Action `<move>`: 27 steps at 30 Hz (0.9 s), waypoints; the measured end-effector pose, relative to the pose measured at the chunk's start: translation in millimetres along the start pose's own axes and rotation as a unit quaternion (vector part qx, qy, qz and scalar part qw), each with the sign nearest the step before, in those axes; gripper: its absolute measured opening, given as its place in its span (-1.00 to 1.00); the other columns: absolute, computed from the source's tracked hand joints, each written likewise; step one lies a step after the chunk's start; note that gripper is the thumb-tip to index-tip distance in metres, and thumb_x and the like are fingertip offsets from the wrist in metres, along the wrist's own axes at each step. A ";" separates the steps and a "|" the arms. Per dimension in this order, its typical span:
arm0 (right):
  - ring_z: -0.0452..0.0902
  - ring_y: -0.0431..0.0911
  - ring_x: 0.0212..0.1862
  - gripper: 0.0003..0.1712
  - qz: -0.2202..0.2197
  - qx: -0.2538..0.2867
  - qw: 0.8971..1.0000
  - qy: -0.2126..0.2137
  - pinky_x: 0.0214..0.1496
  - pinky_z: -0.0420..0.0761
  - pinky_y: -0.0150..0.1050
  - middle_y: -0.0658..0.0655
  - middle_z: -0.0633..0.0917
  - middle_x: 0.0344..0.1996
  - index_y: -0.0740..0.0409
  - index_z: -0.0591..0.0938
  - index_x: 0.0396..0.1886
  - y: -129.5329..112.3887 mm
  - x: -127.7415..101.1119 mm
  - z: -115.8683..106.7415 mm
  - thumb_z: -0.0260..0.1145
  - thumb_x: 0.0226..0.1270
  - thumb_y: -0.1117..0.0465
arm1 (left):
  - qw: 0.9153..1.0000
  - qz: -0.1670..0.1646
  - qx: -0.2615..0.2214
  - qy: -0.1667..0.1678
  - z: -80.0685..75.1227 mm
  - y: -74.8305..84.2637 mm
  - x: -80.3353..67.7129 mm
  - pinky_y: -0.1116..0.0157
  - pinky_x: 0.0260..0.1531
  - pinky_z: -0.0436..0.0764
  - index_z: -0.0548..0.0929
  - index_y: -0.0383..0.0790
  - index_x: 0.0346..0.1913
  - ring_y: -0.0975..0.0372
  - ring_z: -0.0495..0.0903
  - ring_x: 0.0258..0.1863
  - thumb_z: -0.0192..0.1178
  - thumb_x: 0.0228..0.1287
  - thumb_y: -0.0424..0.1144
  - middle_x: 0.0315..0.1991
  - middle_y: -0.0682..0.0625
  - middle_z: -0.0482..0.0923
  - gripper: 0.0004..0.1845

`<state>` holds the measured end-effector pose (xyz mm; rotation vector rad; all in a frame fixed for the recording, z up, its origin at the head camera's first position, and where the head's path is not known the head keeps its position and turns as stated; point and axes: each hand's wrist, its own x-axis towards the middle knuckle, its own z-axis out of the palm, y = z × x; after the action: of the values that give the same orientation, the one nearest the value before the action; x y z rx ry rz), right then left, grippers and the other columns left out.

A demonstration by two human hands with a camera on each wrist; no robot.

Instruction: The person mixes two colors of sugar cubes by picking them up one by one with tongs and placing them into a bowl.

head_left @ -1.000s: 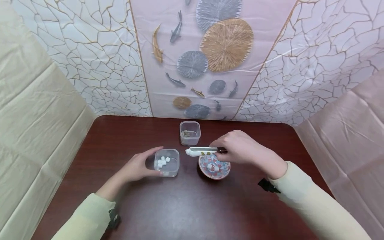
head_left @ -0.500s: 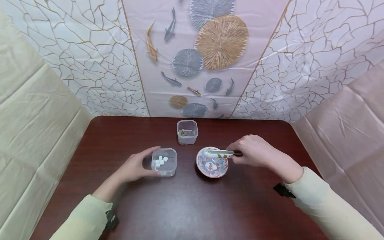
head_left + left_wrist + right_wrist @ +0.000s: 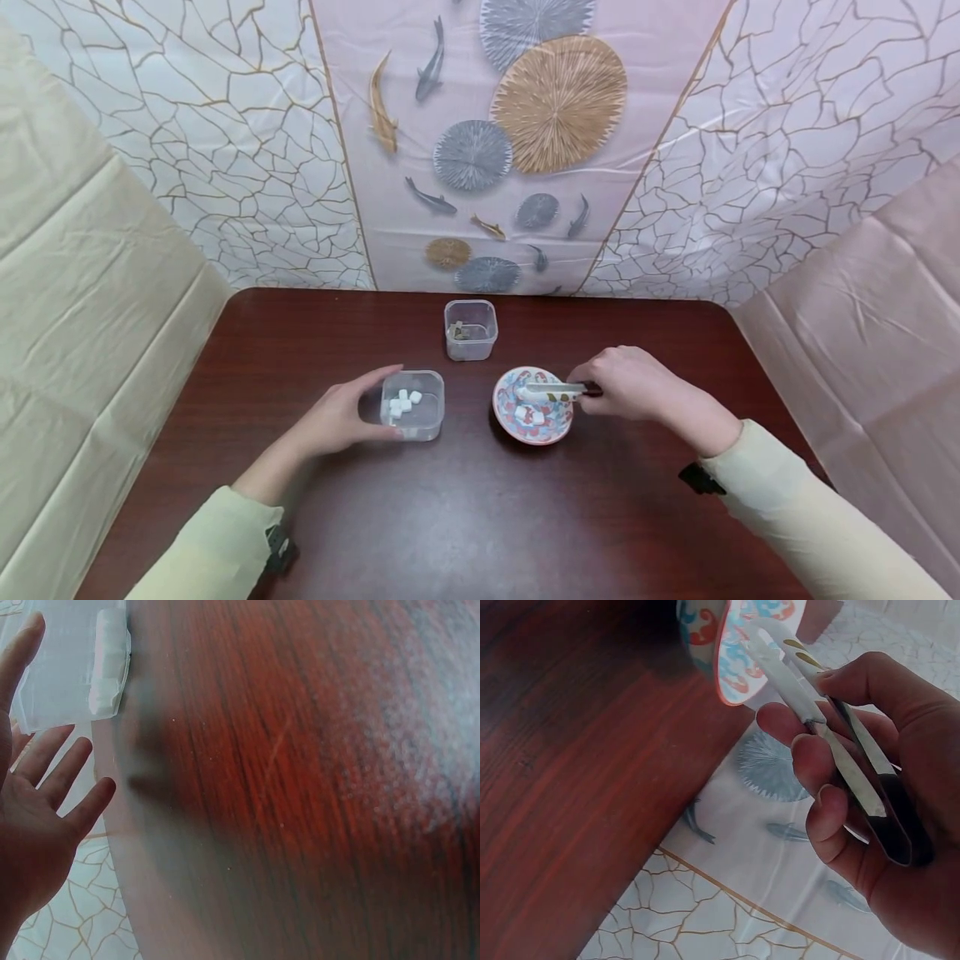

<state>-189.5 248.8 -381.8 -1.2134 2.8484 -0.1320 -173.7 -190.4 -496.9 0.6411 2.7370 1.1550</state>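
Note:
In the head view my left hand (image 3: 341, 418) spans a clear plastic container (image 3: 431, 408) with thumb and index finger on opposite sides. Several small white cubes (image 3: 405, 402) lie inside it. The left wrist view shows the hand's other fingers (image 3: 96, 802) spread beside the container. My right hand (image 3: 626, 383) grips small tongs (image 3: 551, 390) with white, leaf-patterned tips. These tips are over the inside of a red-and-blue patterned bowl (image 3: 531, 439), where white cubes (image 3: 529, 414) lie. The right wrist view shows thumb and fingers squeezing the tongs' metal arms from both sides.
A second clear container (image 3: 471, 346) with small brownish pieces (image 3: 458, 331) stands behind, between the first container and the bowl. All rest on a dark red-brown table (image 3: 465, 517). Patterned cloth (image 3: 480, 225) hangs along the table's back edge, with plain cloth at both sides.
My right hand has moved right and slightly toward me, bringing the tongs from above the bowl's far left side down into the bowl. The left hand stays at the container.

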 end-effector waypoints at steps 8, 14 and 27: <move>0.25 -0.35 -0.53 -0.82 0.017 0.011 1.000 -0.005 -0.48 0.25 -0.34 -0.26 0.40 -0.64 -0.09 0.79 -0.26 -0.4 3.6 -3.4 0.47 0.12 0.25 | 1.000 -0.001 -0.007 0.000 -0.8 2.9 -0.9 -0.16 0.29 0.57 0.43 -0.01 0.60 -0.04 0.62 0.30 0.71 0.03 0.03 0.35 -0.14 0.63 0.04; 0.26 -0.38 -0.51 -0.76 -0.005 0.042 0.999 0.025 -0.48 0.24 -0.35 -0.21 0.47 -0.62 -0.12 0.80 -0.24 -12.4 17.4 -11.4 0.45 0.08 0.26 | 1.000 -0.003 -0.007 -0.001 -1.0 2.1 -0.6 -0.17 0.30 0.57 0.43 -0.02 0.60 -0.03 0.62 0.30 0.71 0.03 0.05 0.36 -0.14 0.62 0.05; 0.34 -0.32 -0.51 -0.85 -0.083 0.013 0.996 0.024 -0.51 0.36 -0.29 -0.21 0.65 -0.48 -0.11 0.78 -0.25 -61.8 77.2 -22.6 0.41 0.18 0.19 | 1.000 -0.002 -0.007 -0.003 -0.3 -1.2 1.3 -0.15 0.35 0.54 0.43 -0.02 0.61 -0.03 0.58 0.36 0.71 0.01 0.06 0.40 -0.13 0.60 0.07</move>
<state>-200.3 151.9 -353.9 -1.4604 2.7726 -0.2072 -175.4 -190.8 -497.4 0.6361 2.7223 1.1673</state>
